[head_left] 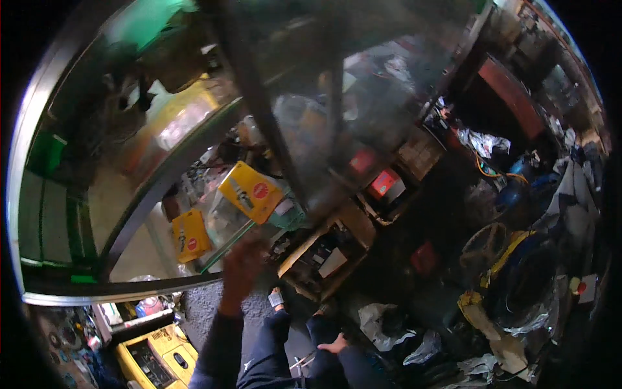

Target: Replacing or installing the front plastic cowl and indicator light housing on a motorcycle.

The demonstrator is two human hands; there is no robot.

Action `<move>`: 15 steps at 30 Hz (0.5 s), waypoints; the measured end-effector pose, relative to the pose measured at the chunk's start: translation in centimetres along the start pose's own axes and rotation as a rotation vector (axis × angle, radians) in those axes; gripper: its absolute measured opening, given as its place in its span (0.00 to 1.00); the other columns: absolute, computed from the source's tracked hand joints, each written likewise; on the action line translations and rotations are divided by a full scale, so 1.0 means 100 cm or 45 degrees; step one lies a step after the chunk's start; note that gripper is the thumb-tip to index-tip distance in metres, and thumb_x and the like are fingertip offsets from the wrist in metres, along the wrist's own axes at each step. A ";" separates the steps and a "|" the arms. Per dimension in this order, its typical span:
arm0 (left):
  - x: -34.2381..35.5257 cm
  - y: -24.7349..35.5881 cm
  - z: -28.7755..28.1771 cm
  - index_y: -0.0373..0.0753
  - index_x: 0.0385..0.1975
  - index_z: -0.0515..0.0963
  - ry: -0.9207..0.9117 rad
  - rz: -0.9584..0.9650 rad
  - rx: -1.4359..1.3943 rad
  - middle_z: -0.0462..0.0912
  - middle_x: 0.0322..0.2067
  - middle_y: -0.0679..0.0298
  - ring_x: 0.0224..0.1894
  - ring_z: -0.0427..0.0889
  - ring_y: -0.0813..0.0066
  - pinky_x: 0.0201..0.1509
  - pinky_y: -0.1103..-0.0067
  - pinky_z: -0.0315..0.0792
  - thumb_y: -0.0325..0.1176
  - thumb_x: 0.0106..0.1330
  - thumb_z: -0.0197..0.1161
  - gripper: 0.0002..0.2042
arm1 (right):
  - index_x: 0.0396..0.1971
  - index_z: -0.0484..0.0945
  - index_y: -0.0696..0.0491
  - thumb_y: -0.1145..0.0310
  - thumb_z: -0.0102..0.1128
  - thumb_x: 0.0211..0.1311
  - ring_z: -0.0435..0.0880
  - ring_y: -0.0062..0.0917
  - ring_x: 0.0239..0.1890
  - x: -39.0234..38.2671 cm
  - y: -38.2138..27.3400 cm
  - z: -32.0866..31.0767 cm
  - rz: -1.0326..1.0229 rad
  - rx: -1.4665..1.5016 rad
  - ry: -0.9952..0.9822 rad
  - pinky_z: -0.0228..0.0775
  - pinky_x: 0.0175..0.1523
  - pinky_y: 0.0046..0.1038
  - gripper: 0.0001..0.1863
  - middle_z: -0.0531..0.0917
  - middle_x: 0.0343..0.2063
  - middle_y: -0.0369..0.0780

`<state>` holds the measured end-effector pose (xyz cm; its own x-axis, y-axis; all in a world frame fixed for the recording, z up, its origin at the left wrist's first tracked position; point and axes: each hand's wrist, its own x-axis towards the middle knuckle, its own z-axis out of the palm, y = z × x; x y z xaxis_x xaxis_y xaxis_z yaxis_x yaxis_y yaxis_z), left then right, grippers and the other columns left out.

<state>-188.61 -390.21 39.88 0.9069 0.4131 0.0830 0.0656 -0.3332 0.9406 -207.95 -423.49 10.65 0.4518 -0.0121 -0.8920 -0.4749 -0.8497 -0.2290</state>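
Observation:
My left hand [243,272], blurred by motion, is raised at the front of a glass display case [168,146], just below two yellow packages [249,191] [189,235] with pictures of spark plugs. I cannot make out whether its fingers hold anything. My right hand [334,344] rests low by my right thigh with its fingers apart and nothing in them. A sliding glass panel [304,117] with a dark frame stands to the right of the packages.
Cardboard boxes [353,230] with parts and a red package [385,183] line the case's front. At right lie tires [528,279], plastic bags [382,327] and other clutter. A yellow machine [155,356] sits at lower left. My feet [276,298] are on dark ground below.

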 end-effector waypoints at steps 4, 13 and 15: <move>0.186 0.026 0.009 0.36 0.39 0.78 0.486 0.807 0.596 0.80 0.34 0.58 0.34 0.79 0.73 0.41 0.74 0.73 0.34 0.72 0.51 0.11 | 0.72 0.46 0.52 0.40 0.76 0.35 0.64 0.50 0.67 -0.029 -0.030 0.022 0.308 -0.442 -0.043 0.59 0.69 0.42 0.66 0.60 0.66 0.59; 0.251 -0.062 -0.015 0.37 0.42 0.77 0.245 0.730 0.956 0.80 0.38 0.57 0.36 0.81 0.72 0.41 0.71 0.74 0.41 0.72 0.51 0.14 | 0.72 0.44 0.51 0.42 0.74 0.40 0.62 0.49 0.68 -0.055 -0.041 0.020 0.527 -0.203 -0.144 0.54 0.71 0.45 0.64 0.58 0.68 0.55; 0.252 -0.076 -0.035 0.37 0.42 0.77 0.226 0.669 0.896 0.80 0.39 0.57 0.36 0.81 0.72 0.41 0.71 0.74 0.41 0.72 0.51 0.14 | 0.71 0.45 0.51 0.42 0.75 0.38 0.62 0.49 0.68 -0.048 -0.041 0.029 0.518 -0.162 -0.128 0.54 0.70 0.48 0.64 0.58 0.68 0.56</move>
<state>-167.72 -374.36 35.98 0.8178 0.1666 0.5508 -0.0468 -0.9347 0.3522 -210.37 -418.47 14.71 0.1683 -0.3134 -0.9346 -0.4993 -0.8446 0.1933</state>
